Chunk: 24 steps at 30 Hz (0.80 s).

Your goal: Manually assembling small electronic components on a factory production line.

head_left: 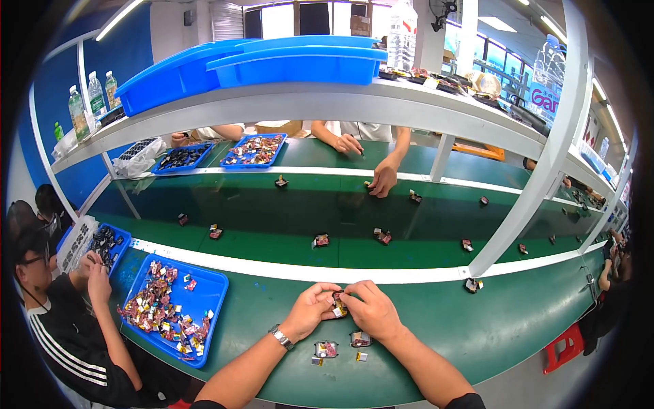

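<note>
My left hand [308, 315], with a metal watch on its wrist, grips a small electronic unit [338, 311] with a dark case and a whitish-yellow battery-like part. The fingers of my right hand [375, 313] are closed on the upper right side of the same unit. Both hands hold it just above the green bench top [266, 375]. Below them lie a small dark-framed watch-like case [327, 350] with a reddish board in it and a similar case [360, 338]. A small silver-and-yellow battery [317, 361] and another battery [362, 356] sit beside these cases.
A blue tray [223, 290] piled with reddish boards and batteries stands to my left, near a co-worker [68, 320]. Past a white rail [272, 274], units [320, 240] are scattered over a green belt [286, 221]. A co-worker's hand [383, 178] reaches in opposite. Overhead runs a shelf with blue bins [300, 66].
</note>
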### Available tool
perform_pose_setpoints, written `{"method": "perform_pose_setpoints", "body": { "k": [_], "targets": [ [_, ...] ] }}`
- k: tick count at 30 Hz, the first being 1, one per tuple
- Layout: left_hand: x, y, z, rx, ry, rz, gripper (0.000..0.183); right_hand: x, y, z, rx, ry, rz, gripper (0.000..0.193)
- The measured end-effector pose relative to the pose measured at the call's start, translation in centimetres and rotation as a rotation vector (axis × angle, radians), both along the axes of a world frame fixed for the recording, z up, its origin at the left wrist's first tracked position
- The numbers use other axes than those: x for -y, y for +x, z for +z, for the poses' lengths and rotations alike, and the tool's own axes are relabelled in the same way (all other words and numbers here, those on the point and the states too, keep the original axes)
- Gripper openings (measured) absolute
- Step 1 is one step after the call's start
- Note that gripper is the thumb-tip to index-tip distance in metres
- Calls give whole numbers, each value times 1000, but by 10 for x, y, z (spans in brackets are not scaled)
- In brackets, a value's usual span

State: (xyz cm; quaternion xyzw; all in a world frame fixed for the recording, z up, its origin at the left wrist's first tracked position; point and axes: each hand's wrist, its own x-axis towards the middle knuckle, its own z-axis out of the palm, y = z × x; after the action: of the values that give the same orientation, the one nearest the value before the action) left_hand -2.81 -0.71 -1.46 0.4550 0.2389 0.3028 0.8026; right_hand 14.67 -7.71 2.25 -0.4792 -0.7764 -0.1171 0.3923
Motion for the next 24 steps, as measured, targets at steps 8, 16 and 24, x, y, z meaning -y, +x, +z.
{"method": "perform_pose_setpoints", "body": {
  "k": [8,16,24],
  "targets": [
    [-2,-2,-3,-8,18,-4,24,3,-10,0,-25,-39,-58,13],
    [0,0,-2,-16,23,-1,23,3,-20,-12,-101,3,-128,15],
    [5,5,2,-70,59,46,24,0,-14,-20,-98,21,-121,15]
  ]
}}
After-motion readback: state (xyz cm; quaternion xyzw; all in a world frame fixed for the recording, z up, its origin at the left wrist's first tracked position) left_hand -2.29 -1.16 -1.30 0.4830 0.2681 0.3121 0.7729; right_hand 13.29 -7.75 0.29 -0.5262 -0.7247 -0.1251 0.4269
